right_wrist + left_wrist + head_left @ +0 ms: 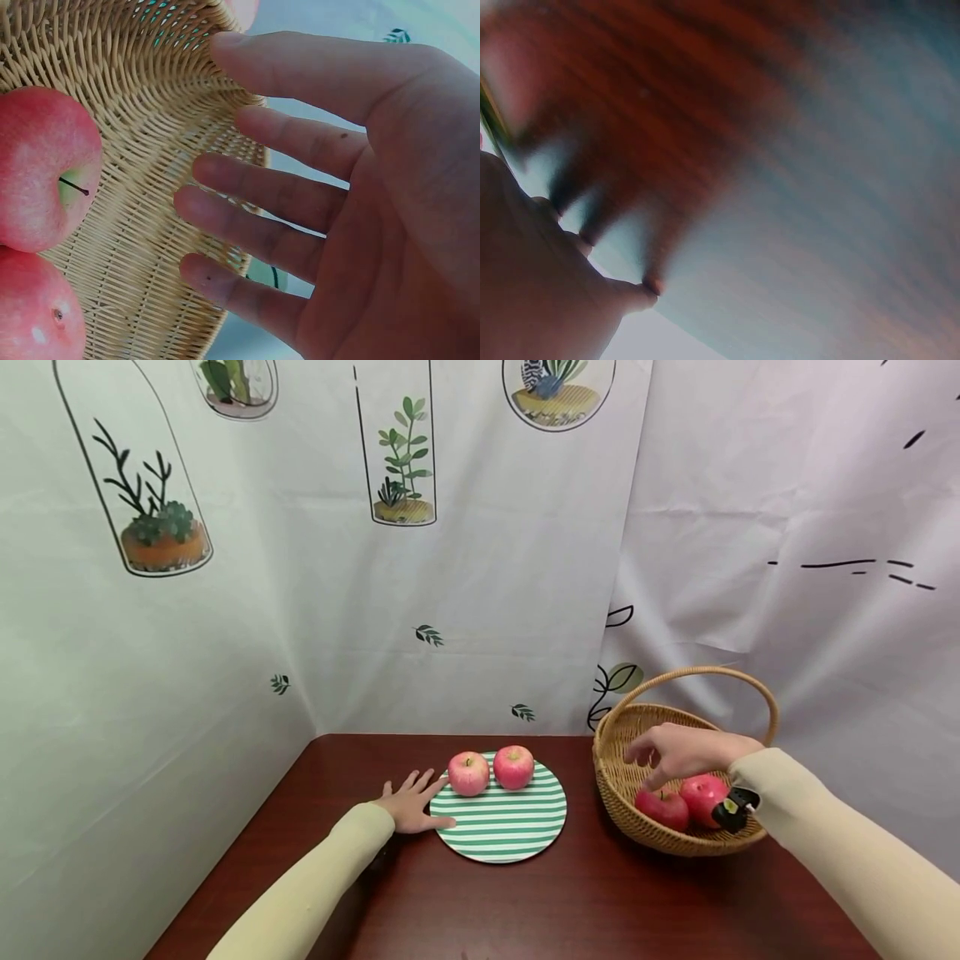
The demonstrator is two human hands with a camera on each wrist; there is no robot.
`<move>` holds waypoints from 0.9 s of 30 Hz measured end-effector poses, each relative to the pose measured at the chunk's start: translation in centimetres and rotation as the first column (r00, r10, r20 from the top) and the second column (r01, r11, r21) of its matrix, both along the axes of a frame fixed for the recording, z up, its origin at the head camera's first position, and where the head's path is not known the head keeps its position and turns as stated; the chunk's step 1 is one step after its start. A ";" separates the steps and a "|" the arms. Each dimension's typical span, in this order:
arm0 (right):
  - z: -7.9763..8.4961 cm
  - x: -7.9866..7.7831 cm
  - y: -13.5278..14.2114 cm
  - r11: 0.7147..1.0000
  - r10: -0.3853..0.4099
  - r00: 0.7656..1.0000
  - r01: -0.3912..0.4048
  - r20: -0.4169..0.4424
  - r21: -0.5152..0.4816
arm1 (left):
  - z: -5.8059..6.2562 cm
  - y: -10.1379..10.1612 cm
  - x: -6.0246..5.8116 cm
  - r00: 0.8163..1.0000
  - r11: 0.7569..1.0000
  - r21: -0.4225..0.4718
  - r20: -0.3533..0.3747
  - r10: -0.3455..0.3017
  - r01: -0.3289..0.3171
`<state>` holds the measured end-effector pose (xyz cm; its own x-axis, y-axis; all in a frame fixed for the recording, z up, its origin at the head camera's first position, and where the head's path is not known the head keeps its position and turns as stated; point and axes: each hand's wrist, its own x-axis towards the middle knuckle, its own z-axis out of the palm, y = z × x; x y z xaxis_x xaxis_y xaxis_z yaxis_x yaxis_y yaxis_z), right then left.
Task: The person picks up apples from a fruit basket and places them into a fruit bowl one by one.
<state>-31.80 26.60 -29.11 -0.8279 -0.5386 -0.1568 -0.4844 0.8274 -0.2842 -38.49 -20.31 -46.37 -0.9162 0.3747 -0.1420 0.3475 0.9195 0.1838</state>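
Observation:
Two red apples (468,774) sit side by side at the back left of a round green-and-white striped placemat (501,827). My left hand (411,802) rests with spread fingers on the table at the placemat's left edge, its thumb over the rim. Over the wicker basket (637,827), my right hand (678,752) hovers with nothing in its grasp, its fingers loosely bent in the head view. Below it two more apples lie in the basket, one with its stem showing (45,169), the other (34,307) beside it.
The basket's arched handle (697,671) rises behind my right hand. A dark reddish-brown table (480,910) carries everything. White cloth (480,568) printed with plants hangs close along the table's back and left side.

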 end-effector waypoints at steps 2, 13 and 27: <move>-0.2 -0.2 0.1 1.000 -0.011 1.000 0.011 0.014 0.008 | 0.2 0.0 0.2 1.000 1.000 -0.004 0.005 0.002 -0.002; -1.6 -1.1 0.6 0.996 -0.079 0.990 0.073 0.114 0.056 | 0.8 0.1 0.8 1.000 1.000 -0.003 0.009 -0.007 0.007; -3.0 -2.1 0.5 0.993 -0.112 0.977 0.103 0.179 0.060 | 1.0 0.3 1.1 1.000 1.000 -0.009 0.009 0.001 -0.001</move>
<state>-33.92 27.08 -32.16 -0.8354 -0.4357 -0.3351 -0.3360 0.8873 -0.3159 -37.39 -19.97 -45.38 -0.9153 0.3723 -0.1537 0.3448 0.9215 0.1787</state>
